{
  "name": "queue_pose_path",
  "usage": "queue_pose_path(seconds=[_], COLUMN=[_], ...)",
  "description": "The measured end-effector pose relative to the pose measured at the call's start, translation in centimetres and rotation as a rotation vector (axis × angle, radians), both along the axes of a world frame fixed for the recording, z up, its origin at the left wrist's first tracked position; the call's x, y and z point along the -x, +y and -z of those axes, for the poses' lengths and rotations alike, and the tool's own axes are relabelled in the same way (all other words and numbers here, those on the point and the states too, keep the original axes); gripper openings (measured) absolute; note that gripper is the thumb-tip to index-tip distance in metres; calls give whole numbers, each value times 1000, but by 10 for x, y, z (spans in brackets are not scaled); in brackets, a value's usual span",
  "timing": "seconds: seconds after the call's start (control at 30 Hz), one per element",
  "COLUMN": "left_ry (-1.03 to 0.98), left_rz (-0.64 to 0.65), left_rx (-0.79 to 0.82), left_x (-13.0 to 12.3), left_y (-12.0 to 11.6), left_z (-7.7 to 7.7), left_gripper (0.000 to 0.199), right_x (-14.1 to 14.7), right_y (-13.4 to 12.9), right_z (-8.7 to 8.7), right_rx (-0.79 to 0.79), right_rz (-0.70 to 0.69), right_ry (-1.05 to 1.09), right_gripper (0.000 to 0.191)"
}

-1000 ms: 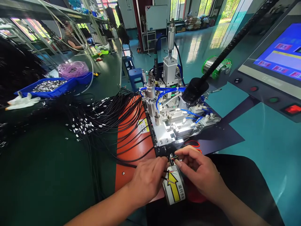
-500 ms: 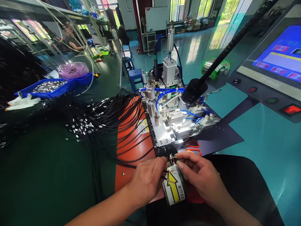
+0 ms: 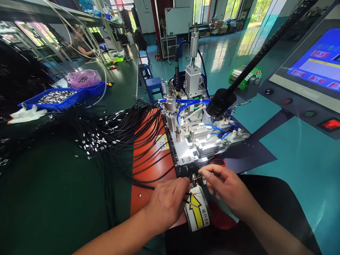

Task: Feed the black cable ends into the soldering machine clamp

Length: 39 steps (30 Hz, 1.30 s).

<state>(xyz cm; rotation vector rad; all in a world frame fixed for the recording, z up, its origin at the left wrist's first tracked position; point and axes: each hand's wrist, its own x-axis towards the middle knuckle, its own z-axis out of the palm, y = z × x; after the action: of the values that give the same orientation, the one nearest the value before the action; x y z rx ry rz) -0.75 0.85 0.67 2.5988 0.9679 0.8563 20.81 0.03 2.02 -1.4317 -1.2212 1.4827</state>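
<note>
My left hand (image 3: 168, 202) is closed around several black cables (image 3: 145, 186), whose stripped ends stick out past its fingers. Thin coloured wires (image 3: 197, 177) fan out from one cable end toward my right hand (image 3: 225, 189). Its thumb and index fingertip are pinched together at the tips of those wires; the exact contact is too small to see. Below the fingers, more bare wire ends (image 3: 195, 194) lie over a white label with a yellow arrow (image 3: 197, 216) on a rounded machine part. Right behind my hands stands a metal machine (image 3: 202, 138) with cylinders and blue air tubes.
Many black cables with metal connectors (image 3: 92, 143) spread over the green table (image 3: 53, 184) and an orange plate (image 3: 148, 163). Red-handled scissors (image 3: 219, 162) lie by the machine. A control screen (image 3: 316, 67), lamp (image 3: 220, 102), solder spool (image 3: 243, 76) and blue tray (image 3: 53, 101) surround it. A person (image 3: 83, 46) sits far left.
My right hand has moved slightly up, and its thumb has closed against the index finger. My left hand keeps its hold on the cables almost in place.
</note>
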Motion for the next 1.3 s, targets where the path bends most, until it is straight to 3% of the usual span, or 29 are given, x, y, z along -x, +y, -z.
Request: queue_pose_path(seconds=[0.2, 0.6, 1.07, 1.3], left_ry=[1, 40, 81, 32], left_rz=[20, 33, -52, -68], left_rx=[13, -11, -45, 62], left_x=[1, 1, 1, 8], left_y=[1, 1, -1, -10], left_z=[2, 0, -2, 3], left_gripper=[12, 16, 11, 55], right_x=[-2, -1, 4, 8], right_y=[9, 11, 10, 13], right_z=[-11, -15, -2, 8], right_rx=[-31, -143, -265, -240], right_rz=[-170, -274, -229, -162], right_ry=[-78, -166, -264, -267], right_gripper=[38, 29, 27, 29])
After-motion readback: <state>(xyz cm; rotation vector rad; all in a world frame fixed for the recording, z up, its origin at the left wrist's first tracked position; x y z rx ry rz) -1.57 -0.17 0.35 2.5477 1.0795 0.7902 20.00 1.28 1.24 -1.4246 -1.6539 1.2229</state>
